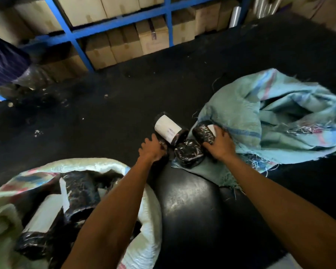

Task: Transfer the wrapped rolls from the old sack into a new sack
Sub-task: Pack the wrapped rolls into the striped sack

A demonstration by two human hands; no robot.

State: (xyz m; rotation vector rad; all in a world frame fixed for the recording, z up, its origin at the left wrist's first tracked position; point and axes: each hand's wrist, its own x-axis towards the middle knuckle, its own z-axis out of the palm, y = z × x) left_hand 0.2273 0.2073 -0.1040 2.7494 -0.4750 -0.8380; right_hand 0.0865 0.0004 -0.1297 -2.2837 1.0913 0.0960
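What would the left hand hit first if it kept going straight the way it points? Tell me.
Probably the white-labelled roll: the left hand points up and slightly right, and that roll lies just beyond its fingertips, though depth is unclear.

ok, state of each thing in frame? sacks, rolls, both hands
old sack: frayed, slumped open on the floor, looks mostly emptied
new sack: mouth open, several wrapped rolls inside
labelled roll: lying loose on the floor, not held
middle roll: on the old sack's edge, not held
right roll: under the right hand's grip
left hand: closed on something dark, unclear what
right hand: closed on right roll
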